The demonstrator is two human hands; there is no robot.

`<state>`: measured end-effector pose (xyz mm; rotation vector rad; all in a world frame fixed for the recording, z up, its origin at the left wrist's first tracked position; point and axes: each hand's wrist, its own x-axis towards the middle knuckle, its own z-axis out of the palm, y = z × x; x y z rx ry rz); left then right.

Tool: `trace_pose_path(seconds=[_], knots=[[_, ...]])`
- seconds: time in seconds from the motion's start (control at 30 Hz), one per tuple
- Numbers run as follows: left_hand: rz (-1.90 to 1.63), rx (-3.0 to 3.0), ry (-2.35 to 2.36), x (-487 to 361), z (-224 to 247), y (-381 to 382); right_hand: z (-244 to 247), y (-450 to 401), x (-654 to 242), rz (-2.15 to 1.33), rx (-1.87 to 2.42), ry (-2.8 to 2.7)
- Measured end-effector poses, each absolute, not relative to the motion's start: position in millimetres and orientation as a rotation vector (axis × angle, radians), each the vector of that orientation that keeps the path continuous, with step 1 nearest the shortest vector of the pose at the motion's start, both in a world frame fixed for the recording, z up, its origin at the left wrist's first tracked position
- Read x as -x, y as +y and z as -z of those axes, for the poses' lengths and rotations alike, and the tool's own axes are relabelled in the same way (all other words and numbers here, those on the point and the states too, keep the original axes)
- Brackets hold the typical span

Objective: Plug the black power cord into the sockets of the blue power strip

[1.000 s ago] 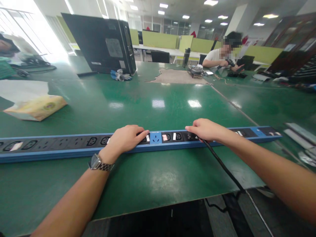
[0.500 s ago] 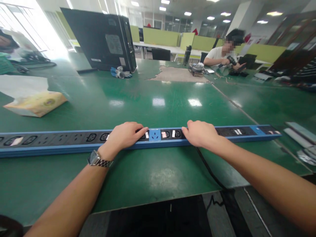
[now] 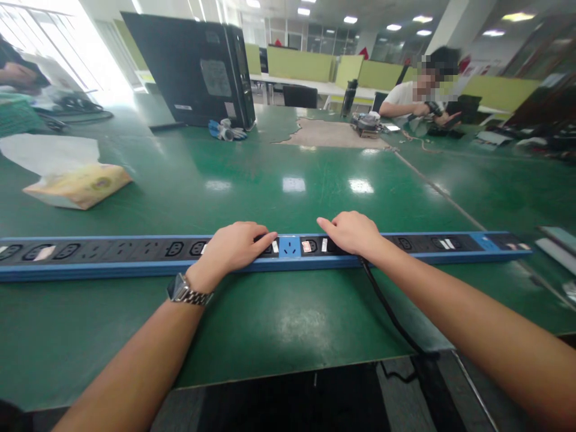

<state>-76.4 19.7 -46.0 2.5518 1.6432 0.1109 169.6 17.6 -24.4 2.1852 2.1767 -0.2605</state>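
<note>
A long power strip (image 3: 290,261) with a blue housing and black sockets lies across the green table. My left hand (image 3: 236,243), with a watch on the wrist, is closed over the strip just left of a blue socket. Its thumb rests along the top and its fingers go over the far side. Right of that socket, my right hand (image 3: 353,231) is over the strip, its thumb raised off the surface; its other fingers are mostly hidden. A black cable (image 3: 389,312) runs from beside my right wrist down over the table's front edge, its upper end hidden.
A tissue pack (image 3: 83,183) lies at left on the green table (image 3: 252,336). Farther back stand a black computer case (image 3: 189,72), gloves (image 3: 227,130) and a bottle (image 3: 348,98). Another person (image 3: 418,99) sits at the back right, holding a tool.
My right hand has shifted left along the strip and risen a little, its thumb lifting. My left hand keeps its place on the strip. The whole view has shifted slightly.
</note>
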Motion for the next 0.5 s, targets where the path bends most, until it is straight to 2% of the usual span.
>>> trace_pose_path(seconds=[0.5], knots=[[-0.106,-2.550,1.661,75.8,46.6,20.4,24.4,19.9,-165.0,0.137,-2.332,2.115]])
